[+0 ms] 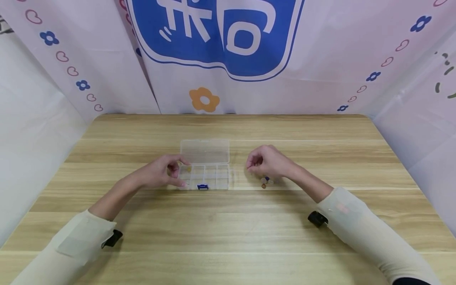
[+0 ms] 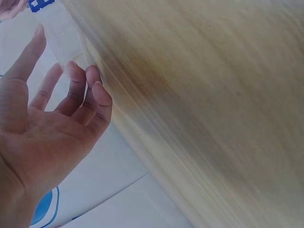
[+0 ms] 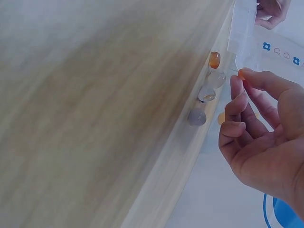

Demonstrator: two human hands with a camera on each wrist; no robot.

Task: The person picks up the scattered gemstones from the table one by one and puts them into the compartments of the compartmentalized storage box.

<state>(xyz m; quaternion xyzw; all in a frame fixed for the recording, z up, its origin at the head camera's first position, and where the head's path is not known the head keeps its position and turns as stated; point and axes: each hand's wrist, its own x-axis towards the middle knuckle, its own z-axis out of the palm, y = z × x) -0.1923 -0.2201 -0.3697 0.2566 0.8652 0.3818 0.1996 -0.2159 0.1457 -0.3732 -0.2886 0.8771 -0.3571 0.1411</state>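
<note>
A clear plastic compartment box (image 1: 210,178) lies on the table with its lid (image 1: 204,151) folded back and a blue latch (image 1: 202,187) at its front. Its left end is held by my left hand (image 1: 164,172), thumb at the front and index finger toward the back. One yellowish bead (image 1: 189,169) is in the back left compartment. To the right of the box, my right hand (image 1: 268,161) pinches a small orange bead (image 3: 242,74) between thumb and index finger. Under that hand lie several loose beads: a grey one (image 3: 196,117), an orange one (image 3: 214,60) and clear ones (image 3: 216,78).
The wood-grain table (image 1: 213,237) extends around the box on all sides. Behind it hangs a printed cloth (image 1: 320,59) with a blue sign and flowers. Black camera mounts (image 1: 318,219) sit at both sleeves.
</note>
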